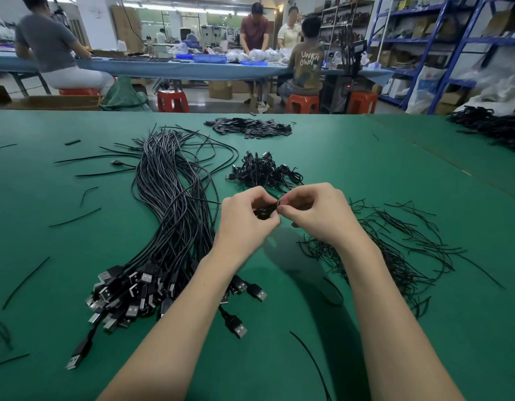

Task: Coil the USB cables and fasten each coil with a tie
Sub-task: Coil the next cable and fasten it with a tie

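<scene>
Above the green surface (366, 169): both hands met.
Left hand (244, 218): held a small black coil (263, 212).
Right hand (314, 212): pinched the tie (278, 202).

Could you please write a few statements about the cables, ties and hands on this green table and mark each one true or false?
1. Both hands hold a small black coil above the table. True: the left hand grips it, and the right hand pinches at its top.
2. The bundle of uncoiled USB cables lies to the right of the hands. False: it lies to their left, plugs toward the person.
3. A pile of finished coils sits beyond the hands. True.
4. The loose ties are stacked in a box. False: they lie spread on the green table, on the right.
</scene>
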{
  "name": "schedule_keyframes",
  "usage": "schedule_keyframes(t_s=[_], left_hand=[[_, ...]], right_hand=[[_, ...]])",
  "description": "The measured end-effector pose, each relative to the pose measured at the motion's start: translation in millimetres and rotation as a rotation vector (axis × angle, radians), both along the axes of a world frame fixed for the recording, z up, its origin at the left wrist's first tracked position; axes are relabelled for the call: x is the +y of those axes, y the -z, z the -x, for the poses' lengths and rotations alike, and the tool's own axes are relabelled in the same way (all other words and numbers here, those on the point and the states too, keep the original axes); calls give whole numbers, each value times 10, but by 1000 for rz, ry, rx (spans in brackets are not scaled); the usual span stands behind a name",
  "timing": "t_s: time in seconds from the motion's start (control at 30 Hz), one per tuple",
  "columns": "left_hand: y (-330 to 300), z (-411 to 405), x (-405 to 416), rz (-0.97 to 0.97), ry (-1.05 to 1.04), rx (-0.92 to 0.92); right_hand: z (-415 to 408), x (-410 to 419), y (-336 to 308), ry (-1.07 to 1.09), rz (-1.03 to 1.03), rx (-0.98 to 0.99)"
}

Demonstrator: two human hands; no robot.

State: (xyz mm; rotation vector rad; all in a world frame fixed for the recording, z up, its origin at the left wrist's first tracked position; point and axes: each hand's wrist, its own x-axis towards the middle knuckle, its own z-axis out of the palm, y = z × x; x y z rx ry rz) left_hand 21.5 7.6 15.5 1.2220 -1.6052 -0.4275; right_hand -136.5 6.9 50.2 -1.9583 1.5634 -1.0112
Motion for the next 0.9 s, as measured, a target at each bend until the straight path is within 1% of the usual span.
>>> schedule_keyframes(t_s=[0.13, 0.23, 0.3, 0.33, 0.37, 0.4, 0.47, 0.5, 0.53, 0.57, 0.63, 0.77, 0.9], left_hand=[[23, 11, 4, 123, 8, -69], [17, 11, 14, 198, -7, -120], [0, 18, 15, 190, 18, -113], [-7, 36, 16, 131, 54, -58], [-29, 56, 15, 23, 105, 43], [-64, 69, 12, -128, 170, 197], [-145, 47, -9, -446, 329, 613], [-176, 8, -22, -565, 398, 792], [-196, -36, -36, -646, 444, 900], [-206, -74, -44, -697, 470, 951], [-199, -114, -41, -741, 469, 984], [-185, -121, -33, -828, 426, 1097], [-190, -149, -34, -872, 453, 1118]], right_hand=[[-36, 12, 14, 53, 24, -112], [-82, 10, 33, 78, -2, -225], [-92, 14, 42, 75, -21, -303], [-87, 11, 50, 77, -5, -303], [-72, 7, 57, 84, 24, -283], [-54, 8, 62, 87, 53, -260], [-17, 19, 66, 56, 91, -262], [-6, 27, 66, 27, 108, -269], [-4, 37, 65, 0, 125, -268], [-10, 45, 62, -25, 136, -263], [-32, 47, 50, -66, 136, -250], [-50, 47, 22, -57, 127, -199], [-58, 56, -7, -47, 178, -132]])
